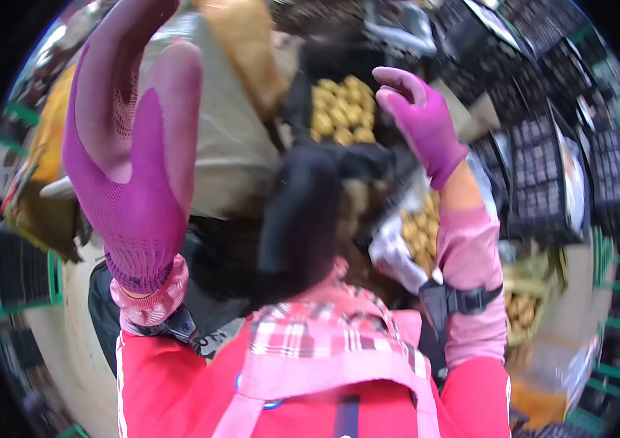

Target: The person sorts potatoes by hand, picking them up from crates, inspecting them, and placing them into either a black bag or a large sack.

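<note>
My left hand (131,139) wears a purple glove and is raised close to the camera at the left, fingers stretched apart, holding nothing. Also gloved in purple, my right hand (419,117) is lifted at upper centre-right with its fingers loosely curled and nothing in it. It hovers beside a dark crate of yellow-brown round produce (341,111). Both forearms have pink sleeves and a black strapped device at the wrist (463,301). Below them I see my red top and a pink plaid apron (324,343).
Stacks of black plastic crates (544,168) fill the right side. An open bag with more yellow produce (416,233) lies by my right forearm, and a basket of it (523,310) sits lower right. A tan sack (226,139) and a yellow bag (47,146) are at left.
</note>
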Demonstrator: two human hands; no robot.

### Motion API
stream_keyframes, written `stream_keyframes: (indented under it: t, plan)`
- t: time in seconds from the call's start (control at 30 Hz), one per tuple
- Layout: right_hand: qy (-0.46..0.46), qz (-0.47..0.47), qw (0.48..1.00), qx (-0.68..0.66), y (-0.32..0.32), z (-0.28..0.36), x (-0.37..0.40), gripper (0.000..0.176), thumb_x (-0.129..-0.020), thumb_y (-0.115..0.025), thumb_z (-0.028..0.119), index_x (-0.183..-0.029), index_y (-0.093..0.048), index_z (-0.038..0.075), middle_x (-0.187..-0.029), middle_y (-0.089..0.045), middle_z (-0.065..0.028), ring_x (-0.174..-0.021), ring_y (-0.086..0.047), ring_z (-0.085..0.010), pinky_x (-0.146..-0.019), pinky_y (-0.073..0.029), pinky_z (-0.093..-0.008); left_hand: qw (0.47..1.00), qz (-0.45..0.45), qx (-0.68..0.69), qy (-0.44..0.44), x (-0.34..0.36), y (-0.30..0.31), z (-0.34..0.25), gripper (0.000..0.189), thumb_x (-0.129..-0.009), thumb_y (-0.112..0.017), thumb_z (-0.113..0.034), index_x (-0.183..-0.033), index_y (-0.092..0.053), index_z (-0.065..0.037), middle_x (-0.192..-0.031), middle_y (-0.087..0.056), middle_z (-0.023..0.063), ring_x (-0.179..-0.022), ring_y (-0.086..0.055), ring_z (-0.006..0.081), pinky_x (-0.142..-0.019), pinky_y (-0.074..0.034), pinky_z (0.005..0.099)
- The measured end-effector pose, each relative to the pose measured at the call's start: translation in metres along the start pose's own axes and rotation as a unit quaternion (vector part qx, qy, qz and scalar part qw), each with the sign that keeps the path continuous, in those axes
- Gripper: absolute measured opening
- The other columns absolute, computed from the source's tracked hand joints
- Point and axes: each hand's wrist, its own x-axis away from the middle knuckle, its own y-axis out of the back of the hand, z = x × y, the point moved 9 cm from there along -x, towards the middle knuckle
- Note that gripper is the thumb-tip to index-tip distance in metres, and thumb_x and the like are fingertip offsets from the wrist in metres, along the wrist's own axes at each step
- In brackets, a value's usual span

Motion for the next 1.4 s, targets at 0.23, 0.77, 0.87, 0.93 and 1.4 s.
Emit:
stream_keyframes:
  t: [0.23,0.77,0.87,0.93,1.4]
  plan:
    - [-0.304,-0.112,0.91,0.258,0.218,-0.242,0.2,0.042,-0.086,-0.07,0.029,-0.118,-0.066,0.001,-0.106,-0.07,-0.0105,-0.092,-0.065,-0.0158,-0.083,-0.051,-0.0292,0.912,0.37,0.171,-0.038,0.083,-0.277,-0.008,0.041,-0.088,-0.069,-0.013,-0.127,-0.059,-0.004,-0.121,-0.064,0.0153,-0.116,-0.06,0.0267,-0.1,-0.044,0.0348]
    - [-0.392,0.315,0.71,0.493,0.098,-0.51,0.329,0.045,-0.089,-0.059,0.023,-0.132,-0.051,0.012,-0.117,-0.063,-0.0178,-0.11,-0.063,-0.0327,-0.092,-0.05,-0.0481,0.65,0.749,0.07,-0.111,0.246,-0.44,-0.015,0.054,-0.083,-0.066,-0.035,-0.127,-0.056,-0.006,-0.125,-0.056,0.0143,-0.115,-0.054,0.0302,-0.101,-0.039,0.0463]
    - [-0.512,0.324,0.691,0.394,0.104,-0.513,0.333,0.051,-0.086,-0.064,0.03,-0.132,-0.051,0.011,-0.121,-0.063,-0.0182,-0.113,-0.062,-0.0321,-0.094,-0.05,-0.0459,0.649,0.752,0.025,-0.112,0.246,-0.441,-0.007,0.056,-0.084,-0.064,-0.035,-0.13,-0.054,-0.005,-0.132,-0.053,0.0167,-0.12,-0.051,0.0323,-0.108,-0.034,0.0484]
    - [-0.515,0.319,0.734,0.306,0.114,-0.514,0.33,0.068,-0.077,-0.076,0.039,-0.133,-0.053,0.009,-0.128,-0.061,-0.0182,-0.118,-0.06,-0.0326,-0.096,-0.049,-0.0435,0.63,0.768,0.032,-0.107,0.243,-0.441,-0.009,0.056,-0.084,-0.064,-0.035,-0.129,-0.054,-0.004,-0.134,-0.051,0.0176,-0.12,-0.051,0.033,-0.109,-0.033,0.0486]
    - [-0.08,-0.079,0.992,0.052,0.197,-0.091,0.144,0.075,-0.069,-0.082,0.014,-0.135,-0.05,0.004,-0.129,-0.057,-0.0114,-0.121,-0.054,-0.0225,-0.105,-0.04,-0.0352,0.315,0.621,0.465,0.547,0.228,-0.424,-0.035,0.078,-0.096,-0.031,-0.07,-0.141,-0.04,-0.006,-0.107,-0.066,0.0127,-0.085,-0.07,0.0205,-0.078,-0.058,0.0315]
